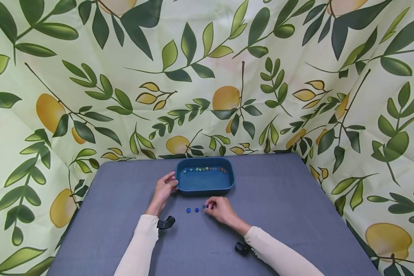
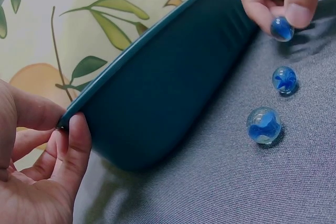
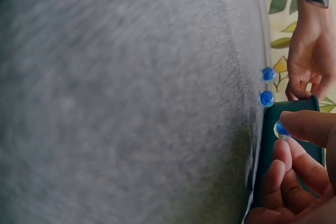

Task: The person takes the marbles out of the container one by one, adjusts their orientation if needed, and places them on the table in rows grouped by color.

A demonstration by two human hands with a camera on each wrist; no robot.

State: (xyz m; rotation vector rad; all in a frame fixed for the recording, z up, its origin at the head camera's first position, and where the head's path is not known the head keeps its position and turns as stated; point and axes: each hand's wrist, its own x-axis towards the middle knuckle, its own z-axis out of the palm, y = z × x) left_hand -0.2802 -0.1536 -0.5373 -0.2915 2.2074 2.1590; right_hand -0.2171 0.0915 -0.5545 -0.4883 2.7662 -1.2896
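Note:
A dark teal tray (image 1: pixel 205 186) stands on the table, with several small coloured marbles (image 1: pixel 203 169) lined up along its far side. At its left end my left hand (image 1: pixel 165 190) pinches the rim between thumb and fingers, as the left wrist view shows. My right hand (image 1: pixel 222 211) is in front of the tray and pinches a clear marble with a blue swirl (image 2: pixel 282 29) between thumb and finger. To the left of it, two more blue-swirl marbles, a nearer one (image 2: pixel 264 126) and a farther one (image 2: pixel 285 80), lie apart on the cloth.
A grey-blue cloth (image 1: pixel 279 214) covers the table. Behind and at both sides hangs a fabric backdrop (image 1: pixel 200 84) printed with leaves and lemons. Black wrist devices, one on the left (image 1: pixel 166 222) and one on the right (image 1: pixel 242 248), jut from the wrists.

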